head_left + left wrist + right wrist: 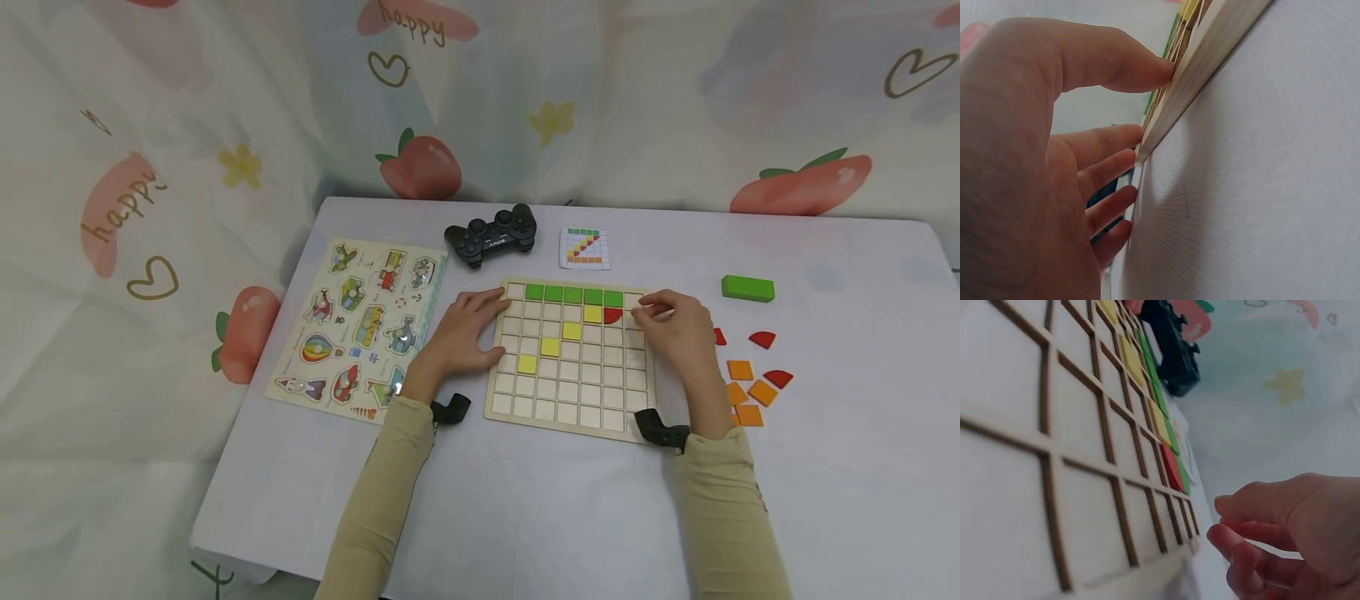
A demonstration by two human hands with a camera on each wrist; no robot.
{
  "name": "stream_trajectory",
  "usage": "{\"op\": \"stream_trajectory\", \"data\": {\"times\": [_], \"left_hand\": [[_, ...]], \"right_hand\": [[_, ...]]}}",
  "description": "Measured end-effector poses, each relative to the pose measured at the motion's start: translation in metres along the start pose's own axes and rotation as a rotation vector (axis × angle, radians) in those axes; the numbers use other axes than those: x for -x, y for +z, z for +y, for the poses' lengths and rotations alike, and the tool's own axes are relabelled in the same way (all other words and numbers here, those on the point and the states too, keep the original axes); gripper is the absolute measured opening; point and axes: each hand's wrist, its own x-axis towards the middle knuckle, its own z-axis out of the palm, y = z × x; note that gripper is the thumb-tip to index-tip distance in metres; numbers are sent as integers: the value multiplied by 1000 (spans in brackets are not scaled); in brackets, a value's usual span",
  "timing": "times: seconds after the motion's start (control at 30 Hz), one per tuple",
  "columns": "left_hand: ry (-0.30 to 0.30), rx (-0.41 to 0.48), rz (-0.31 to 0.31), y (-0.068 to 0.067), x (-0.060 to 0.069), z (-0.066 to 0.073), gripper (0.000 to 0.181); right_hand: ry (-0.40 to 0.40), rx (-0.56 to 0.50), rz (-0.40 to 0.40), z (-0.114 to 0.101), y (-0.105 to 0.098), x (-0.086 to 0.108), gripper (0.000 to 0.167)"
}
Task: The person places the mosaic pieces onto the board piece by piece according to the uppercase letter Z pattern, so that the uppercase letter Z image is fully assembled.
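Observation:
A wooden grid board (578,412) lies on the table in the head view. My left hand (457,340) is spread at its left side, with thumb and forefinger touching the rim in the left wrist view. Near the upper right corner, my right hand (678,333) has loosely bent fingers, and nothing shows between them in the right wrist view. Green squares (573,296) fill part of the top row. Yellow squares (572,331) run diagonally below them. A red quarter-round piece (612,316) sits beside the uppermost yellow square, close to my right fingertips.
Loose orange squares (739,370) and red pieces (762,340) lie right of the board, below a green block (747,288). Behind the board are a pattern card (585,249) and a black game controller (491,236). A picture puzzle board (356,329) lies left.

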Motion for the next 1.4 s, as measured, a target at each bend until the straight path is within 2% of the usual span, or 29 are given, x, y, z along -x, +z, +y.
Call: {"op": "stream_trajectory", "data": {"times": [0.2,0.37,0.5,0.7,0.8,0.87,1.03,1.27,1.4], "left_hand": [[-1,8,-3,1,0,0,78],[1,8,3,1,0,-1,78],[-2,3,4,1,0,-1,79],[-1,8,11,1,0,-2,78],[2,7,9,1,0,-1,78],[4,6,10,1,0,-1,78],[6,4,17,2,-1,-2,78],[1,8,14,2,-1,-3,78],[6,0,15,4,-1,-4,78]], "right_hand": [[59,137,-2,31,-39,2,38],[109,229,-80,51,-59,5,42],[108,214,-104,56,-62,4,39],[109,219,-74,55,-61,2,42],[107,174,-65,54,-58,1,45],[79,118,-70,51,-56,1,46],[-75,-5,-101,40,-46,-2,46],[-253,-133,-98,18,-16,-4,33],[-309,-216,-169,6,3,-4,27]]}}
